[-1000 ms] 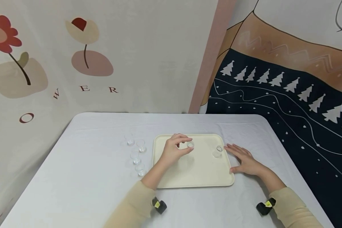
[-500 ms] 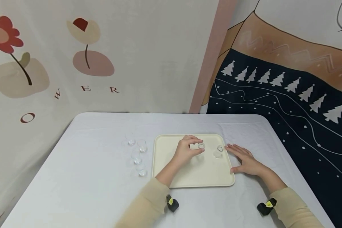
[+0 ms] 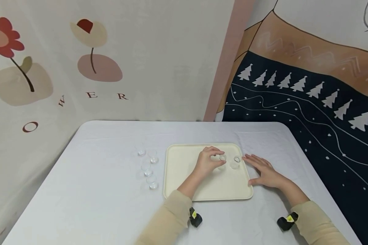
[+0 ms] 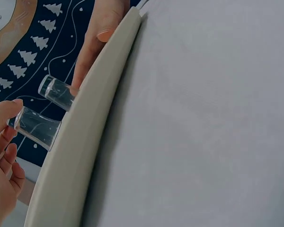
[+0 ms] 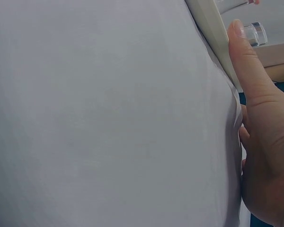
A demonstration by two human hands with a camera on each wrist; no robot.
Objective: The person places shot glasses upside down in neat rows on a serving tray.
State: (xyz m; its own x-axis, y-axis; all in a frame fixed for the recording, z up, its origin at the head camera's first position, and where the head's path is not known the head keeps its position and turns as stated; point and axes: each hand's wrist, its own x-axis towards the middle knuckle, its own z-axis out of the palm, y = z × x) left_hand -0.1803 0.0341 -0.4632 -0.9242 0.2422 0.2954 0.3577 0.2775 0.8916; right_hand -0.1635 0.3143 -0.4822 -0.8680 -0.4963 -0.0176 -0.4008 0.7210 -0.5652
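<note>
My left hand (image 3: 209, 160) pinches a small clear shot glass (image 4: 38, 127) between thumb and fingers at its thick base. That base points up and the mouth faces down, at or very close to the cream tray (image 3: 196, 187). Beside it on the tray's right side stands a second clear shot glass (image 4: 59, 93), also base up. My right hand (image 3: 265, 174) rests along the tray's right edge with fingers spread and thumb (image 5: 248, 61) against the rim, holding nothing.
Several clear shot glasses (image 3: 153, 159) stand mouth up on the white tablecloth (image 3: 89, 190), left of the tray. A patterned curtain (image 3: 159, 68) hangs behind the table, and a dark tree-print cloth (image 3: 309, 129) lies beyond its right side.
My left hand has carried the pinched shot glass rightward over the tray, close to the glass standing there. The right hand has stayed at the tray's edge.
</note>
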